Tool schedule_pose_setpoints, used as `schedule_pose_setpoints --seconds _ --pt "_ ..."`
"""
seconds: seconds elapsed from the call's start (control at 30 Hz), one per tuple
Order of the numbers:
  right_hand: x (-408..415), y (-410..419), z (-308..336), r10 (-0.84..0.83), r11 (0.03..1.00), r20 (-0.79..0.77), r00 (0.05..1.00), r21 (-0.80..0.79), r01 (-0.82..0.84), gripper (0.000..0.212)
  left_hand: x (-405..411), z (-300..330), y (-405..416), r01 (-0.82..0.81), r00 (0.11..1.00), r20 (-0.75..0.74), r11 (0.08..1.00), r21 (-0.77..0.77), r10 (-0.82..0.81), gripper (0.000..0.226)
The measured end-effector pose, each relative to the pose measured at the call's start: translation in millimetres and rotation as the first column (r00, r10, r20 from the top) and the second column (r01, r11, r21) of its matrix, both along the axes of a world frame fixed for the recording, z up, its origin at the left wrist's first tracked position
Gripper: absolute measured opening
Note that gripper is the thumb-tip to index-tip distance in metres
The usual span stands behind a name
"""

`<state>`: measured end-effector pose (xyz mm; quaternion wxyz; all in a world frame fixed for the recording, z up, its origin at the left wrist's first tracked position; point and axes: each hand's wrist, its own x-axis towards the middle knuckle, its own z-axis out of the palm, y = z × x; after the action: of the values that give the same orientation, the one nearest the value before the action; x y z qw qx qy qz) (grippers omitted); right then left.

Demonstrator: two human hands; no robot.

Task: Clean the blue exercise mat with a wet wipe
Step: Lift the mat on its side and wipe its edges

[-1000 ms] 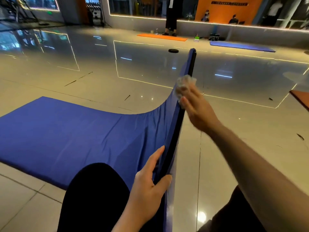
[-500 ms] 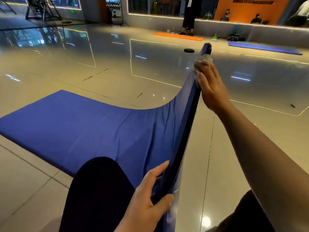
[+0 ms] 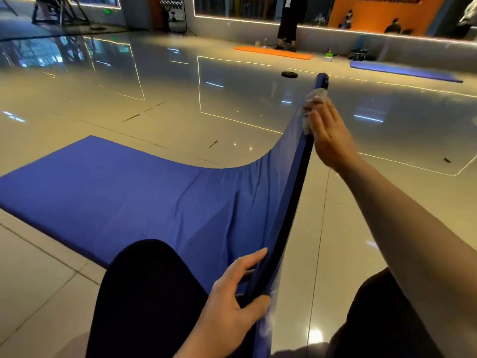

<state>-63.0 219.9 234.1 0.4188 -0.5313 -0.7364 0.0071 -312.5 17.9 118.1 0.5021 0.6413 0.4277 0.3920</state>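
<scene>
The blue exercise mat (image 3: 124, 192) lies on the tiled floor with its right side lifted up on edge, the dark rim running away from me. My left hand (image 3: 232, 295) grips the raised edge near my knee, thumb on the right side and fingers on the blue face. My right hand (image 3: 327, 135) reaches far along the same edge and presses a crumpled wet wipe (image 3: 313, 102) against the mat close to its far corner.
My dark-clothed knees frame the near edge. A black disc (image 3: 289, 74) lies on the glossy floor beyond the mat. Farther back are an orange mat (image 3: 273, 52) with a standing person (image 3: 287, 24), another blue mat (image 3: 405, 71) and gym equipment at far left.
My right hand slid the wipe along the raised edge from its middle out to the far corner, then slightly back. My left hand kept its grip on the near edge.
</scene>
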Motion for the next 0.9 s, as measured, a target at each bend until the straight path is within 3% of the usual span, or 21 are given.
schedule_pose_setpoints --seconds 0.07,0.2,0.27,0.37,0.7,0.77,0.9 --pt "13 20 20 -0.060 0.998 0.078 0.995 -0.007 0.061 0.048 -3 0 -5 -0.005 1.000 0.007 1.000 -0.013 0.005 0.067" --pt "11 23 16 -0.141 0.989 0.083 0.987 -0.039 0.145 0.051 -3 3 2 0.009 1.000 -0.016 1.000 0.000 -0.009 0.067" --pt "-2 5 -5 -0.125 0.991 0.170 0.977 -0.031 0.132 0.060 3 2 4 -0.006 1.000 0.000 1.000 -0.016 0.006 0.066" --pt "-3 -26 -27 -0.077 0.991 0.149 0.986 -0.100 0.093 0.068 12 1 5 0.008 1.000 0.017 1.000 -0.030 -0.008 0.068" --pt "59 23 36 -0.238 0.955 0.377 0.895 -0.079 0.287 0.090 11 7 3 0.041 0.999 0.001 0.999 -0.016 -0.041 0.067" --pt "54 20 35 -0.238 0.958 0.304 0.922 -0.084 0.275 0.091 10 6 3 0.036 0.999 -0.008 0.999 -0.022 -0.036 0.068" --pt "30 -18 -5 -0.185 0.977 0.143 0.972 -0.080 0.198 0.070 15 9 4 0.051 0.998 -0.024 0.998 -0.022 -0.051 0.066"
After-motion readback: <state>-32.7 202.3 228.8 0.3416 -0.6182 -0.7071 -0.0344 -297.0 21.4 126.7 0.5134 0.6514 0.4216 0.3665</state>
